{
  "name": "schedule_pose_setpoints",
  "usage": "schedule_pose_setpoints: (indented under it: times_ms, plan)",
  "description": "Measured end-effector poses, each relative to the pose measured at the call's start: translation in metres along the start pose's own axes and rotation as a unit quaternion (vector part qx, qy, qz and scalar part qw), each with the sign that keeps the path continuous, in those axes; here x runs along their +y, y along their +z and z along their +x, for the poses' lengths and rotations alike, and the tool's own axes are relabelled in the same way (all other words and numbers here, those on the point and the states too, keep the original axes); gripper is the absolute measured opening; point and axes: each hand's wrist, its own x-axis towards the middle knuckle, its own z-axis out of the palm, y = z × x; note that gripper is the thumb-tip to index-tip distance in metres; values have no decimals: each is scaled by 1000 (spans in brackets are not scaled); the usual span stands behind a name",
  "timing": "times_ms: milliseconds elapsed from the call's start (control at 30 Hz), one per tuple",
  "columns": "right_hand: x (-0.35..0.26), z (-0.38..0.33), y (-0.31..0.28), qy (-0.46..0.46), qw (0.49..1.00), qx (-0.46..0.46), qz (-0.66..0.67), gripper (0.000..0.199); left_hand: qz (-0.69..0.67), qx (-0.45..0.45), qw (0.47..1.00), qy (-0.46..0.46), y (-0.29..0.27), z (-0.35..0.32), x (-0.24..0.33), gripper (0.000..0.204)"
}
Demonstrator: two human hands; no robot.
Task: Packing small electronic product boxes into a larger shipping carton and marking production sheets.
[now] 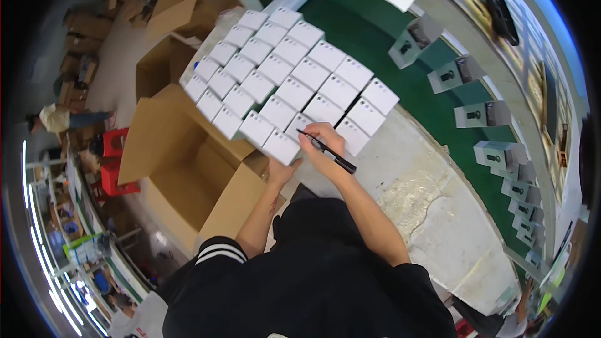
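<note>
A black pen [330, 153] is in my right hand [325, 139], closed around it. Its tip points at the top of a white box [299, 126] near the front of the group. My left hand [282, 171] is at the near side of the closest white box [281, 146]. Its thumb shows beside that box, but most of its fingers are hidden by the box. Several more white boxes [275, 67] stand packed side by side in slanted rows, with small dark marks along their tops.
A large open cardboard carton [194, 175] stands at the left below the worktable [426, 194]. On the right, several small open boxes [474, 114] line a green belt [375, 62]. Red stools [116, 163] and a person [59, 117] are farther left.
</note>
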Motion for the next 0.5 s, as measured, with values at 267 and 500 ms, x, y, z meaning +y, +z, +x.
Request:
schedule_pose_setpoints:
  times_ms: [267, 500]
  plan:
    - [51, 139, -137, 19, 920, 342, -190, 23, 201, 61, 977, 45, -1, -10, 7, 47]
    - [116, 254, -219, 204, 841, 329, -379, 50, 272, 5, 960, 59, -1, -13, -8, 43]
